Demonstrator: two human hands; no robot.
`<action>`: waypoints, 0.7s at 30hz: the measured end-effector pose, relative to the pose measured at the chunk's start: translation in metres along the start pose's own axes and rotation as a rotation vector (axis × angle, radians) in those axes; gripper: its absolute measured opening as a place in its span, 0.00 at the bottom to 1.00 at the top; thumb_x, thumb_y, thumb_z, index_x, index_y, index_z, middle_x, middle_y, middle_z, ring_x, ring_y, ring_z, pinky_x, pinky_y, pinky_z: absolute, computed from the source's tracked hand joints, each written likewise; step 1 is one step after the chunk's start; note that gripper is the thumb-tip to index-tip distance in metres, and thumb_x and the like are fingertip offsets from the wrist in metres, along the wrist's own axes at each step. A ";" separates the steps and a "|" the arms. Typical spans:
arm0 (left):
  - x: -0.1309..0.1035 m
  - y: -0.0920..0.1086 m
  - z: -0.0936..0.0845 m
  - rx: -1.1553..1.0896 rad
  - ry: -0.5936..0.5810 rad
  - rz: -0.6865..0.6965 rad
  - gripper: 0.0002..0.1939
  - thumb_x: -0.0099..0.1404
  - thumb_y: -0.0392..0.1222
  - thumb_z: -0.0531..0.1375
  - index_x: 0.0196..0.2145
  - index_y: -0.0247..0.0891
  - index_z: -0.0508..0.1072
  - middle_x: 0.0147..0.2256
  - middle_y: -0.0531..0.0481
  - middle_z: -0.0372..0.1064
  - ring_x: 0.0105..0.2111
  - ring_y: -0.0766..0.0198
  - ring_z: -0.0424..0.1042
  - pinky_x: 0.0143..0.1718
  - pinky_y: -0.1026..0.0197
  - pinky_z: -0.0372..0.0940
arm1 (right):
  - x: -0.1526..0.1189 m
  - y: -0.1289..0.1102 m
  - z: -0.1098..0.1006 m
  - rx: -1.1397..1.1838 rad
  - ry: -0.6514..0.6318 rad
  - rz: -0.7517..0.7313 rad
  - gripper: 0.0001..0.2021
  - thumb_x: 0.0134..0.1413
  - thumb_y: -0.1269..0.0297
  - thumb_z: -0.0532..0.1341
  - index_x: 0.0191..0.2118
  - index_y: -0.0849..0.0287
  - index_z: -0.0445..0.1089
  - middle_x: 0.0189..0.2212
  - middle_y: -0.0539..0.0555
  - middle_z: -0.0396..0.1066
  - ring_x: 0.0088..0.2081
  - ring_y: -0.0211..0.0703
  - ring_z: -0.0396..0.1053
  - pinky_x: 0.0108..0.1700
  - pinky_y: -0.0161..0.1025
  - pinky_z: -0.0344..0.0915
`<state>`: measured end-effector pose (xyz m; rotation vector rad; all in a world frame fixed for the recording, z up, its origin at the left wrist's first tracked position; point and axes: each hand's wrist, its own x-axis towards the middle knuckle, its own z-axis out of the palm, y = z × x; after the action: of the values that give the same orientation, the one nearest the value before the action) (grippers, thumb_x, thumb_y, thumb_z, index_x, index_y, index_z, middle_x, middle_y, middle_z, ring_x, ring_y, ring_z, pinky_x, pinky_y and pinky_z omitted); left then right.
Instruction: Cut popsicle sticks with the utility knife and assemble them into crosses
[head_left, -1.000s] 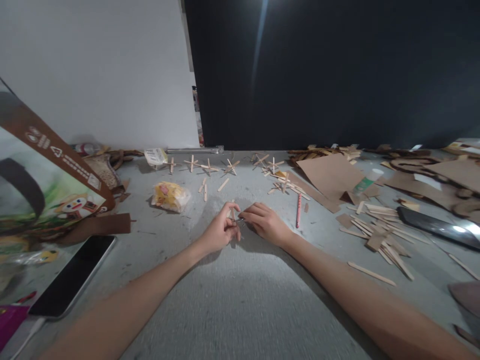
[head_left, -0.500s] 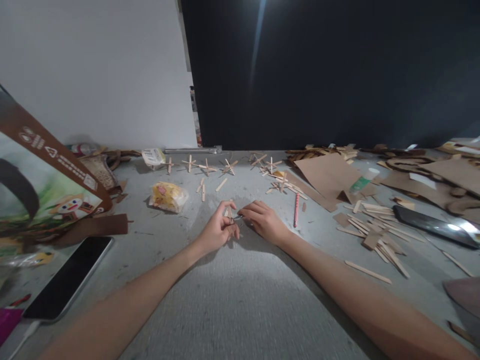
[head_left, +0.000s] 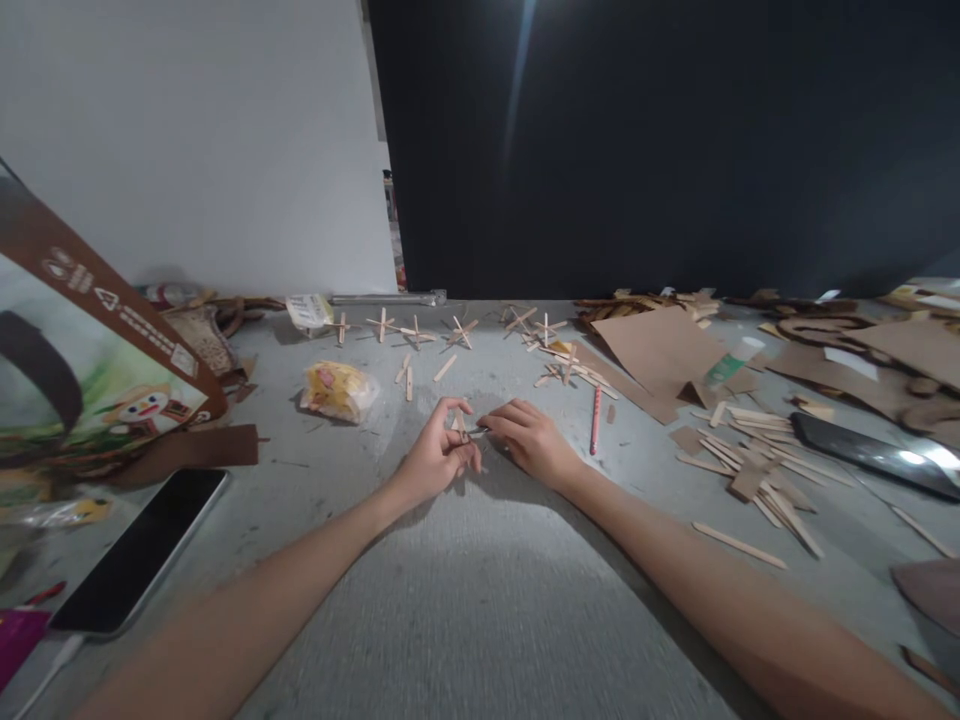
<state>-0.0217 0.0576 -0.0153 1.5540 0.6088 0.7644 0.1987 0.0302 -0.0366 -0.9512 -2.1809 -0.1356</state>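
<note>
My left hand (head_left: 431, 458) is closed round a small piece of popsicle stick (head_left: 460, 424), pinched between thumb and fingers just above the table. Beside it my right hand (head_left: 534, 442) is closed on a thin metal tool (head_left: 479, 431), whose tip reaches the stick. Its handle is hidden under my fingers, so the exact kind is unclear. Beyond my hands stand several crossed-stick pieces, among them one at the middle (head_left: 463, 333). Loose short sticks (head_left: 445, 368) lie in front of them.
A red patterned pen (head_left: 596, 420) lies right of my hands, and a yellow packet (head_left: 339, 392) to the left. Popsicle sticks (head_left: 739, 545), cardboard (head_left: 660, 350) and a dark phone (head_left: 874, 455) are spread at right. Another phone (head_left: 142, 550) and a printed bag (head_left: 142, 340) sit at left.
Both hands keep nearly the same pose over the stick. The whole view has shifted very slightly; nothing was let go or taken up.
</note>
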 end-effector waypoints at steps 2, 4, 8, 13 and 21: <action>0.000 0.001 0.000 0.000 -0.002 0.001 0.25 0.65 0.48 0.66 0.51 0.43 0.58 0.22 0.59 0.73 0.18 0.70 0.61 0.23 0.66 0.54 | -0.001 0.001 0.000 -0.004 -0.008 0.014 0.15 0.73 0.70 0.53 0.56 0.56 0.74 0.43 0.61 0.78 0.43 0.51 0.70 0.45 0.47 0.68; 0.000 0.002 0.001 -0.004 -0.011 -0.009 0.25 0.65 0.48 0.67 0.51 0.43 0.57 0.22 0.59 0.73 0.18 0.70 0.61 0.22 0.67 0.53 | -0.001 0.001 -0.001 0.002 -0.025 0.020 0.16 0.74 0.70 0.52 0.57 0.55 0.74 0.44 0.61 0.77 0.44 0.51 0.70 0.46 0.47 0.68; 0.001 -0.001 0.002 -0.018 -0.029 -0.036 0.27 0.66 0.50 0.65 0.55 0.44 0.56 0.24 0.58 0.74 0.17 0.71 0.60 0.22 0.67 0.53 | -0.001 0.000 -0.002 0.018 -0.023 0.013 0.16 0.74 0.70 0.52 0.57 0.55 0.74 0.45 0.61 0.77 0.44 0.51 0.70 0.46 0.47 0.69; 0.002 -0.006 0.001 -0.015 -0.046 -0.042 0.28 0.68 0.50 0.64 0.57 0.44 0.55 0.25 0.57 0.75 0.17 0.71 0.60 0.22 0.67 0.53 | -0.001 0.001 -0.003 0.015 -0.034 0.006 0.18 0.72 0.71 0.51 0.59 0.55 0.73 0.45 0.62 0.77 0.44 0.52 0.70 0.45 0.49 0.69; 0.002 -0.006 0.001 -0.001 -0.090 -0.064 0.30 0.68 0.53 0.65 0.58 0.44 0.55 0.25 0.58 0.74 0.17 0.71 0.60 0.22 0.69 0.53 | -0.002 0.000 -0.003 -0.017 -0.059 -0.028 0.16 0.72 0.73 0.53 0.57 0.55 0.73 0.44 0.61 0.77 0.45 0.52 0.71 0.45 0.47 0.68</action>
<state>-0.0188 0.0592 -0.0213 1.5519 0.5882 0.6431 0.2011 0.0276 -0.0362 -0.9452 -2.2514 -0.1413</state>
